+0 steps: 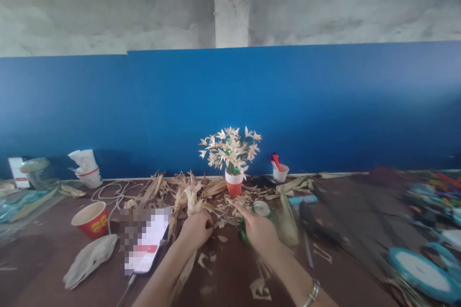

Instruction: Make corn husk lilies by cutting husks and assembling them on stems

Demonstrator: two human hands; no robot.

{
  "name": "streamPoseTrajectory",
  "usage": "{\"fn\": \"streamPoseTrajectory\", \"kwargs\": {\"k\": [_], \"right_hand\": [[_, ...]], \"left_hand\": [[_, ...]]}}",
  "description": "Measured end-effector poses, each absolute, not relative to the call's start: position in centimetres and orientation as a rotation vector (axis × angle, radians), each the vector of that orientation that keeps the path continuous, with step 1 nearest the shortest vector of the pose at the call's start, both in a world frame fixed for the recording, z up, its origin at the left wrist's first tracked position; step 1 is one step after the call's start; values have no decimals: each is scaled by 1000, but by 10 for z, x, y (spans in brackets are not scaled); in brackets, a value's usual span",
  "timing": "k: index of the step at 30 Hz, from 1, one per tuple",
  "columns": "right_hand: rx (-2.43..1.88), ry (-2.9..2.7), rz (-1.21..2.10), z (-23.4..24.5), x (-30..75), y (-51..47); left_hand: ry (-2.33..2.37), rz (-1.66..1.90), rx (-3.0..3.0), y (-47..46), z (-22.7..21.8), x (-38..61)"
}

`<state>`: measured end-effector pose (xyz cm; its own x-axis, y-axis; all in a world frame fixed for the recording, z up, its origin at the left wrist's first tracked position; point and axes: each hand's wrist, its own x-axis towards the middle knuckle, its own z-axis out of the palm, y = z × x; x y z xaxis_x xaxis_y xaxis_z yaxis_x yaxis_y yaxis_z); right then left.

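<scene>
My left hand (196,231) is closed, its fingers curled at the near edge of a heap of dry corn husks (192,196). Whatever lies inside its fingers is hidden. My right hand (260,232) has its index finger stretched toward small husk scraps (236,200); its other fingers are mostly hidden. Something green (242,234) shows beside that hand, too blurred to name. Just beyond both hands, a red and white paper cup (234,186) holds a bunch of pale artificial flowers (230,147) with green stems.
At left are a phone (151,244) on a cable, a red paper cup (91,220) and a loose husk (90,260). To the right lie a light-blue tube (303,199), a long husk (288,220) and a ribbon roll (423,273). A blue partition (230,91) stands behind.
</scene>
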<state>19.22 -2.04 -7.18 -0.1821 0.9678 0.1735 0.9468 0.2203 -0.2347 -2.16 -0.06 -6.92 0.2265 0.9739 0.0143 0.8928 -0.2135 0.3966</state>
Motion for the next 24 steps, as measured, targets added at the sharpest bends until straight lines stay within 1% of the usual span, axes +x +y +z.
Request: {"fn": "streamPoseTrajectory", "kwargs": {"k": [4, 7, 10, 12, 14, 17, 24], "right_hand": [[-1817, -2226, 105, -69, 193, -21], [-1779, -2238, 118, -71, 193, -20], [-1751, -2235, 110, -74, 194, -18], [-1765, -2237, 100, -76, 193, -17], [-1782, -2247, 93, -76, 193, -17], [-1786, -2249, 106, -74, 192, -17], [-1736, -2104, 214, -73, 189, -20]], "left_hand": [[1766, 398, 2207, -2, -64, -24], [1660, 418, 2240, -4, -58, -29], [1554, 288, 2226, -8, -54, -35], [1604, 200, 2192, -10, -52, -38], [1662, 180, 2191, -13, -51, -39], [1595, 139, 2260, -12, -50, -37], [1541, 310, 2471, 10, -56, -17]]}}
